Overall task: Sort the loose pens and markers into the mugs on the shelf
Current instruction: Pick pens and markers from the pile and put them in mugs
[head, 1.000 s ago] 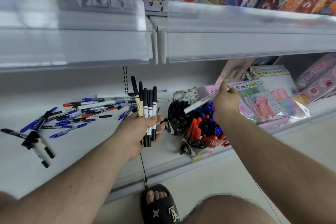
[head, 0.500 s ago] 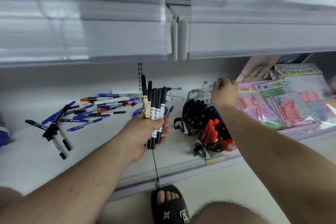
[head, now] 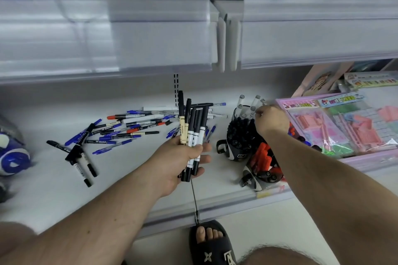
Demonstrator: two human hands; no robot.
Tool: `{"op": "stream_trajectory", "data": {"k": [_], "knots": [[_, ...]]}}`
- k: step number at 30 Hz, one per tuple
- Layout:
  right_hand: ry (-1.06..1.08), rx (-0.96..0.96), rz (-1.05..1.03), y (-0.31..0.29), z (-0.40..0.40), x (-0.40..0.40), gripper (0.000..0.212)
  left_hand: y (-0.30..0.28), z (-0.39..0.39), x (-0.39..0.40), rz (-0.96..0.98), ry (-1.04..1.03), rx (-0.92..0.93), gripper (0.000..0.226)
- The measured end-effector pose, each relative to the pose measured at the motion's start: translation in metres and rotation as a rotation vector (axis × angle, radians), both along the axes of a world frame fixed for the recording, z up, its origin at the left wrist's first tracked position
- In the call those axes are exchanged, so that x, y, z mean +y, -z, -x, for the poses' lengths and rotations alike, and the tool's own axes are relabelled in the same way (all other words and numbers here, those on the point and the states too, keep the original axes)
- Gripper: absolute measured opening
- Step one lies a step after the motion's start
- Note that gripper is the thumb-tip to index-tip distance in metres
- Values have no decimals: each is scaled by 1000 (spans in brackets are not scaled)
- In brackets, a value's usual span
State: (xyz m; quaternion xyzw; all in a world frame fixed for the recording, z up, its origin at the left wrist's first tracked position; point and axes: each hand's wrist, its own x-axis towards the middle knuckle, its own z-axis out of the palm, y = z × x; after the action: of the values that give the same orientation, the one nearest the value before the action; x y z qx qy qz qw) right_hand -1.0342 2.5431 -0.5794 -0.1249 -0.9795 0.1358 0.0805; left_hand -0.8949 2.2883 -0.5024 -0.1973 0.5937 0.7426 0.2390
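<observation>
My left hand (head: pixel 183 157) is shut on a bundle of black markers (head: pixel 193 122), held upright over the white shelf (head: pixel 120 183). My right hand (head: pixel 271 120) reaches over the mugs, its fingertips pinched on a grey-capped white marker (head: pixel 263 101) in the rear mug (head: pixel 238 112). In front of that stands a black mug (head: pixel 234 153) packed with black pens. A tilted mug (head: pixel 255 182) of red markers sits at the shelf edge. Loose blue, red and black pens (head: pixel 129 127) lie scattered to the left, with a few black markers (head: pixel 81 157) nearer me.
A blue and white object (head: pixel 13 157) sits at the far left. Pink packaged toy sets (head: pixel 344 127) fill the right of the shelf. The upper shelf's front (head: pixel 150 45) overhangs closely. My sandalled foot (head: pixel 211 243) is below the shelf edge.
My right hand carried a white marker from beside the packages to the rear mug and lowered it in among the others. My left hand kept its bundle nearly still.
</observation>
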Motion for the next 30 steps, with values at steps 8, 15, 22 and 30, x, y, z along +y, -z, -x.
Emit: {"op": "stream_trajectory", "data": {"k": [8,15,22,30], "knots": [[38,92,367,-29,-19,-19,24,-6,-2,2,-94,52,-11,23],[-179,-134,1140,-109,-94,-70,18,-22,-11,7,-250,197,-21,27],[-382,-166,998,-146,-137,-84,18,-33,-25,9,-279,332,-11,25],[-389,-160,905,-156,-153,-81,31,-38,-31,3,-314,378,-21,28]]}}
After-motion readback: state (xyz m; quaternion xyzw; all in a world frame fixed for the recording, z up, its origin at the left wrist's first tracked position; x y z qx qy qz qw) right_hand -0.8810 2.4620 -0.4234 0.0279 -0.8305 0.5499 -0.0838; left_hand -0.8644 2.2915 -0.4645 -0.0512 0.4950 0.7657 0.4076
